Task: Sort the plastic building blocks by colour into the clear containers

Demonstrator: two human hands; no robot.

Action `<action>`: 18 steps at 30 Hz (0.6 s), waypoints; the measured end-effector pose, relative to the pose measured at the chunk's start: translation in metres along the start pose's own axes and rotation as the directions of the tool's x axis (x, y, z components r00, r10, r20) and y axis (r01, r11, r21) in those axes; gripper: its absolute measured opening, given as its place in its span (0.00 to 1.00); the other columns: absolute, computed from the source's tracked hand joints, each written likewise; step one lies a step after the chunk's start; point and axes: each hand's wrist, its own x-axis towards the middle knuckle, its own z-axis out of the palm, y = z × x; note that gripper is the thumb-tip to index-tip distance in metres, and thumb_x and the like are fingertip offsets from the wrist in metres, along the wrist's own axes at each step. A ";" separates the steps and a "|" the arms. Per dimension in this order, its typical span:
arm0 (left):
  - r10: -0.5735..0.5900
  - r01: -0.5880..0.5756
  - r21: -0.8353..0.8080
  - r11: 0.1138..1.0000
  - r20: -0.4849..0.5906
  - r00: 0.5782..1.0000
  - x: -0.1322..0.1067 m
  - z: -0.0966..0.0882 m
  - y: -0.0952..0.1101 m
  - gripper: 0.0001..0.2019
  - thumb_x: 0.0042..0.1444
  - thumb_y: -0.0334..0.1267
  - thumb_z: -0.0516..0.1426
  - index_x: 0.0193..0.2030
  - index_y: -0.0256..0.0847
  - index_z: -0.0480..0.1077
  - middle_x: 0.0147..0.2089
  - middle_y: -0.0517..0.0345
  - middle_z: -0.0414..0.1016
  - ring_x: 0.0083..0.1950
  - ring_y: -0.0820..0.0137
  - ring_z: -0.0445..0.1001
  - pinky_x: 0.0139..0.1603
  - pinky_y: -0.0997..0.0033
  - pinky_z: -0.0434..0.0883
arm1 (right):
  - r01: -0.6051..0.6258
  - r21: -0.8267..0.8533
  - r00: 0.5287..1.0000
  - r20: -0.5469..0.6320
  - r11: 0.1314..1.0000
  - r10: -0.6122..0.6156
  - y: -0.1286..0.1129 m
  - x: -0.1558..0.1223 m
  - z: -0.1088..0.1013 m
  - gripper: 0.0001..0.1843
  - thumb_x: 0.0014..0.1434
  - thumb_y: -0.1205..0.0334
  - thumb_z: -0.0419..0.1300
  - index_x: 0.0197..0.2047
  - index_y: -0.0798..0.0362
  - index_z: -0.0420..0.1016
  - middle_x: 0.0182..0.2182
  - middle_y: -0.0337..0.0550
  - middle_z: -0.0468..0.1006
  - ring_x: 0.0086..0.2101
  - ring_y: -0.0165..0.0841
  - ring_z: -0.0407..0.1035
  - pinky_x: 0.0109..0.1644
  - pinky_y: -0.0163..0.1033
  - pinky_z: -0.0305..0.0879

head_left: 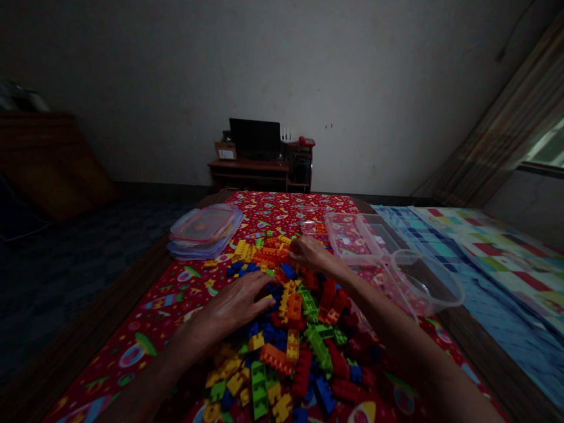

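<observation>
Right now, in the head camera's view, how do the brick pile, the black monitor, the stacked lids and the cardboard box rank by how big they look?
Largest to smallest:
1. Brick pile
2. Stacked lids
3. Black monitor
4. Cardboard box

Nearness enlarges the first two, so real sizes are unsure.

We have our left hand (244, 298) and right hand (311, 252) among toy bricks (294, 306) on the tabletop (185, 314), near stacked lids (205, 231).

Table (103, 320) under red patterned cloth (268, 212): heaped toy bricks (294, 306), stacked lids (205, 228), clear containers (352, 258).
</observation>
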 end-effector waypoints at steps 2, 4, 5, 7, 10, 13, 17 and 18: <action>-0.005 0.005 0.004 1.000 -0.005 1.000 -0.001 0.000 0.001 0.17 0.61 0.45 0.51 0.55 0.46 0.67 0.52 0.55 0.74 0.53 0.63 0.72 0.55 0.66 0.68 | -0.003 0.038 1.000 -0.006 0.999 0.003 0.009 0.004 -0.003 0.11 0.60 0.65 0.51 0.30 0.58 0.72 0.23 0.40 0.69 0.24 0.26 0.55 0.28 0.34 0.45; -0.009 0.009 0.009 1.000 -0.001 1.000 -0.003 0.000 0.002 0.18 0.62 0.46 0.50 0.56 0.46 0.67 0.54 0.54 0.73 0.54 0.63 0.72 0.56 0.66 0.67 | -0.003 0.044 1.000 -0.005 0.999 0.003 0.018 0.008 -0.008 0.12 0.59 0.68 0.50 0.27 0.58 0.71 0.21 0.38 0.66 0.23 0.25 0.52 0.28 0.34 0.43; -0.008 0.008 0.010 1.000 0.001 1.000 -0.004 0.000 0.002 0.18 0.62 0.46 0.50 0.56 0.46 0.66 0.54 0.54 0.73 0.55 0.63 0.71 0.56 0.66 0.67 | -0.008 0.036 1.000 -0.005 0.999 0.008 0.023 0.011 -0.012 0.12 0.58 0.69 0.50 0.26 0.58 0.70 0.21 0.37 0.65 0.22 0.24 0.51 0.27 0.34 0.43; -0.003 0.003 0.011 1.000 0.007 1.000 -0.005 0.000 0.001 0.19 0.62 0.47 0.50 0.57 0.46 0.66 0.55 0.54 0.73 0.55 0.63 0.71 0.57 0.66 0.67 | -0.044 0.003 0.999 -0.032 0.999 0.044 0.034 0.015 -0.020 0.11 0.58 0.69 0.50 0.26 0.58 0.70 0.21 0.38 0.65 0.22 0.25 0.50 0.27 0.35 0.42; 0.005 -0.006 0.024 1.000 0.024 1.000 -0.008 0.001 -0.003 0.21 0.62 0.49 0.50 0.59 0.46 0.64 0.55 0.54 0.72 0.56 0.63 0.71 0.57 0.65 0.66 | -0.169 -0.072 0.977 -0.145 0.983 0.157 0.051 0.021 -0.034 0.11 0.59 0.67 0.50 0.29 0.59 0.72 0.23 0.42 0.68 0.23 0.26 0.52 0.28 0.36 0.42; 0.002 -0.005 0.040 0.999 0.063 0.998 -0.010 0.002 -0.006 0.23 0.61 0.51 0.52 0.60 0.47 0.63 0.58 0.53 0.71 0.57 0.62 0.69 0.58 0.64 0.65 | -0.250 -0.109 0.941 -0.261 0.962 0.215 0.060 0.020 -0.044 0.10 0.60 0.66 0.51 0.35 0.60 0.73 0.29 0.48 0.72 0.26 0.28 0.55 0.29 0.36 0.43; -0.009 0.007 0.029 1.000 0.091 0.996 -0.008 0.001 -0.004 0.22 0.60 0.46 0.53 0.61 0.48 0.62 0.58 0.54 0.71 0.57 0.62 0.69 0.57 0.64 0.65 | -0.179 -0.058 0.970 -0.176 0.982 0.166 0.048 0.008 -0.040 0.13 0.62 0.65 0.50 0.30 0.59 0.72 0.24 0.43 0.71 0.23 0.26 0.54 0.29 0.35 0.44; -0.005 0.002 0.027 1.000 0.086 0.996 -0.007 0.001 -0.002 0.22 0.59 0.45 0.53 0.61 0.48 0.63 0.57 0.54 0.71 0.57 0.63 0.70 0.57 0.65 0.66 | -0.143 -0.039 0.983 -0.125 0.989 0.137 0.042 0.004 -0.036 0.15 0.63 0.65 0.49 0.28 0.59 0.72 0.23 0.42 0.70 0.22 0.25 0.54 0.29 0.35 0.44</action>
